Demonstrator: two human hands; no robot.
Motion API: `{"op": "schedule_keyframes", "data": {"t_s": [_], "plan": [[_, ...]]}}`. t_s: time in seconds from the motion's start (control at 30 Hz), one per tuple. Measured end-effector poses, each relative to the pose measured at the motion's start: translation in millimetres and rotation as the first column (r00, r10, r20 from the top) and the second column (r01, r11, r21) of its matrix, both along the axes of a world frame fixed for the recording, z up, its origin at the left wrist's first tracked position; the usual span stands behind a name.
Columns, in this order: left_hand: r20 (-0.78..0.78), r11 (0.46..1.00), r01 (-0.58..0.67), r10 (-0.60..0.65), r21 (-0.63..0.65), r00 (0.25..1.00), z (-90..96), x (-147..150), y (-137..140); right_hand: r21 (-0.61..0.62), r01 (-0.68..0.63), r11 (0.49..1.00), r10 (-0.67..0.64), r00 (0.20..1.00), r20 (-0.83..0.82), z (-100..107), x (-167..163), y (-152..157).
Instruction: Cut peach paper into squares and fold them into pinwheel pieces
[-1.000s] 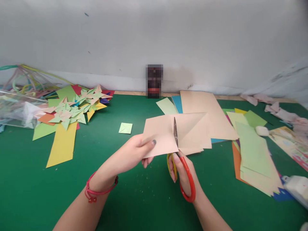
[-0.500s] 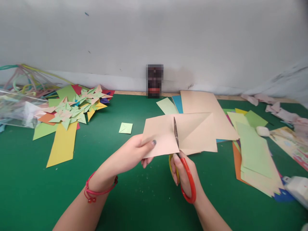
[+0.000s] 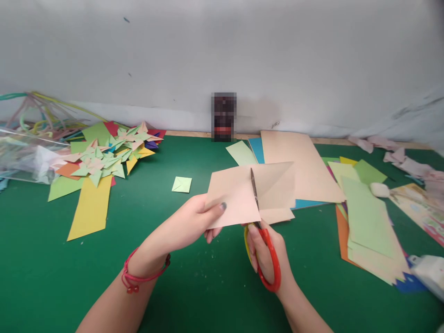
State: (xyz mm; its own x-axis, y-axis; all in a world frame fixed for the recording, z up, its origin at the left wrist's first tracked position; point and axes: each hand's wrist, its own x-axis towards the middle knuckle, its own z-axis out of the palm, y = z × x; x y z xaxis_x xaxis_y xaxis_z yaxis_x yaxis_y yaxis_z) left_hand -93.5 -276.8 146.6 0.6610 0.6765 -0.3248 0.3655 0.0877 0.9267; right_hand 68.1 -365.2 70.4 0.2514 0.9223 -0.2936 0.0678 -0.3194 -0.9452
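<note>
My left hand (image 3: 199,217) pinches a pale peach sheet of paper (image 3: 231,192) at its left side, thumb on top and fingers beneath. Scissors (image 3: 272,266) with a red and a yellow handle loop are in my right hand (image 3: 274,245). Their dark blades stand across the sheet, and the part right of the blades bends away. Left of the sheet, a small folded pale green paper square (image 3: 181,184) lies flat on the green table (image 3: 208,296).
Folded paper stars (image 3: 100,159) are heaped at the left, beside a clear plastic bag (image 3: 27,157). A large peach sheet (image 3: 294,159) lies behind my hands. Green strips (image 3: 367,217) are stacked at the right. A pixelated dark object (image 3: 224,117) leans against the wall.
The paper flap right of the scissors has swung inward and looks narrower, uncovering more of the blue sheet behind. My hands have barely moved.
</note>
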Motion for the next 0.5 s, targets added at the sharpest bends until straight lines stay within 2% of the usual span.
{"op": "schedule_keyframes", "data": {"t_s": [0.17, 0.27, 0.4, 0.5], "plan": [[0.002, 1.0, -0.004, 0.005, -0.028, 1.0, -0.3, 1, 0, -0.001, -0.024, 1.0, 0.024, 0.999, 0.022, -3, 2, 2], [-0.007, 0.997, -0.076, 0.076, -0.028, 0.997, -2.4, 2, 0, -0.017, -0.032, 0.999, 0.031, 0.999, -0.012, -7, 3, 5], [0.02, 0.965, -0.255, 0.254, 0.061, 0.967, -6.7, 3, 1, -0.034, -0.043, 0.998, 0.039, 0.993, -0.109, -15, 5, 11], [0.005, 0.933, -0.31, 0.314, 0.184, 0.949, -9.7, 2, 2, -0.003, -0.055, 0.998, 0.054, 0.988, -0.145, -24, 7, 13]]}}
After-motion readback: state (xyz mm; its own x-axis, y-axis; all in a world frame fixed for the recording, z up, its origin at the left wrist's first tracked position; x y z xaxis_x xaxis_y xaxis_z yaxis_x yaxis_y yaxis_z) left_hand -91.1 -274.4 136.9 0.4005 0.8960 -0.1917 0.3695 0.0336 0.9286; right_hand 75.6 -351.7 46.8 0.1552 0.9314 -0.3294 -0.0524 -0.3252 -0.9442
